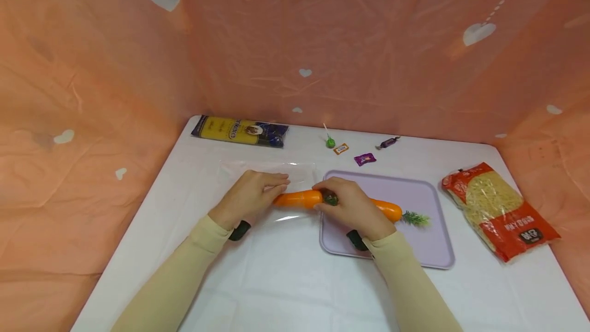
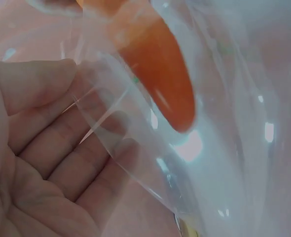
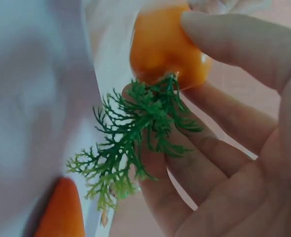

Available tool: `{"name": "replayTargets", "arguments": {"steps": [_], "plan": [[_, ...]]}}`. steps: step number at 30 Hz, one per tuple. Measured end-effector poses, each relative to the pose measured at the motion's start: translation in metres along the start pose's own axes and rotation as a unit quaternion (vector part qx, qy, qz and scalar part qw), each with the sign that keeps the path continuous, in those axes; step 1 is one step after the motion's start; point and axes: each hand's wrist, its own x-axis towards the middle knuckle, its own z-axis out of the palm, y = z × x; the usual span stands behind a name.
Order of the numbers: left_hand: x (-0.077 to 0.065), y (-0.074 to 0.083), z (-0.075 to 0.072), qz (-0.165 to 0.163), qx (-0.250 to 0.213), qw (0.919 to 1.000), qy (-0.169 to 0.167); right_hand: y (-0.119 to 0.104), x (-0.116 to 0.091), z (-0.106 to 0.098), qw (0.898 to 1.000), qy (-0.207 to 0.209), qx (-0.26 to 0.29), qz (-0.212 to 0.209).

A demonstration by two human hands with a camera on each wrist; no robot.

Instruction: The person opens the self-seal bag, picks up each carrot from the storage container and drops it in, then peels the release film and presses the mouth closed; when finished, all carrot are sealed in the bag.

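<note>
My right hand [image 1: 352, 204] pinches a toy carrot [image 3: 163, 47] by its thick end, thumb on one side and fingers on the other. Green feathery leaves [image 3: 150, 113] hang from that end. The carrot's pointed end [image 2: 160, 79] shows through the film of a clear plastic bag [image 2: 234, 148] and looks to be inside it. My left hand [image 1: 251, 196] holds the bag's edge between thumb and fingers, the fingers lying behind the film. A second carrot [image 1: 387, 210] with green leaves rests on the lilac tray [image 1: 417, 250], partly hidden by my right hand.
Along the back lie a yellow and blue packet [image 1: 230, 131], a green lollipop [image 1: 330, 142], an orange wrapped candy [image 1: 341, 149], a purple candy [image 1: 365, 159] and a dark twisted candy [image 1: 388, 142]. To the right of the tray is a red pasta bag [image 1: 500, 209].
</note>
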Motion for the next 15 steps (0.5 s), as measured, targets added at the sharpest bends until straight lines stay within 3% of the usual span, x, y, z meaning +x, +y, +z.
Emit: {"name": "replayTargets", "arguments": {"steps": [10,15], "plan": [[0.000,0.001,-0.003,-0.001,0.003,0.9999,-0.017,-0.006,0.019,0.017,1.000,-0.015,0.013,0.008],[0.000,0.000,-0.004,0.012,0.008,0.9999,-0.002,-0.010,0.025,0.026,0.999,-0.025,0.013,0.018]]}}
